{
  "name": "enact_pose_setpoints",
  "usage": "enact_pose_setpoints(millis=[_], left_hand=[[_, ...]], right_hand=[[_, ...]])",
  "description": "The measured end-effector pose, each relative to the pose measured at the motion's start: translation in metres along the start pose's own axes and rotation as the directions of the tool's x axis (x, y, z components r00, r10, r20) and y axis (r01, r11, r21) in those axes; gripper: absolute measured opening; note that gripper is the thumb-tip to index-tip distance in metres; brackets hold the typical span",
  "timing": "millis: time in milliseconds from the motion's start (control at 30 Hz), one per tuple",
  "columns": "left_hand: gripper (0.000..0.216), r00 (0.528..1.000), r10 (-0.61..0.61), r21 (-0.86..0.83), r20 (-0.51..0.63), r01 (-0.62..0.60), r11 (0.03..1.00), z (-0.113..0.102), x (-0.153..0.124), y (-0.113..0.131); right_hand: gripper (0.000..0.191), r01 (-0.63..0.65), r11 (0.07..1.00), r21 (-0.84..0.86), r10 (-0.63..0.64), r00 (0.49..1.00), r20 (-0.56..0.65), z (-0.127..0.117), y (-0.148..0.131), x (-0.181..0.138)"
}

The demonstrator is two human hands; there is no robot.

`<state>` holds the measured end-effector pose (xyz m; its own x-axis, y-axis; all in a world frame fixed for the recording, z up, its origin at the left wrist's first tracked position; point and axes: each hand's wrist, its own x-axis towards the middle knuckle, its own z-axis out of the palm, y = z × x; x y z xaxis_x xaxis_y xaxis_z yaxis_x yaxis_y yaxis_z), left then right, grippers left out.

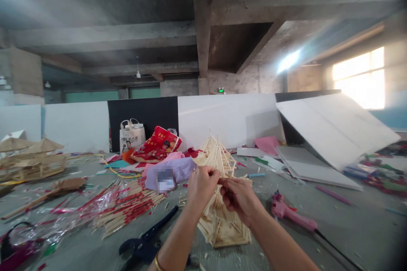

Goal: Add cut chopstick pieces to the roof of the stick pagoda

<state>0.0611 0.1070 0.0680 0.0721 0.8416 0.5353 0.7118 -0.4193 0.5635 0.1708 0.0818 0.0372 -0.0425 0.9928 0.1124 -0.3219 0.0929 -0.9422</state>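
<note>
Wooden stick tower model [219, 228], left hand [203, 186] and right hand [238, 198] reaching forward, pinching its sticks

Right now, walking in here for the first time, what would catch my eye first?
The pointed tower of wooden sticks in the centre comes first, with the left hand and right hand meeting at its middle. To the left lies a heap of red-marked sticks, with a stick pavilion beyond it. On the right, a pink glue gun stands out against the grey ground.
</note>
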Motion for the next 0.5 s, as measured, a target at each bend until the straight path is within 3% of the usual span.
enact_pose_setpoints(millis=[500], left_hand=[[0.026, 0.999, -0.027, 0.003, 0.018, 0.027, 1.000, -0.0040, 0.0005, 0.0028]], right_hand=[[0.021, 0.009, 1.000, -0.009, -0.009, 1.000, 0.002, -0.0007, 0.0028, 0.0019]])
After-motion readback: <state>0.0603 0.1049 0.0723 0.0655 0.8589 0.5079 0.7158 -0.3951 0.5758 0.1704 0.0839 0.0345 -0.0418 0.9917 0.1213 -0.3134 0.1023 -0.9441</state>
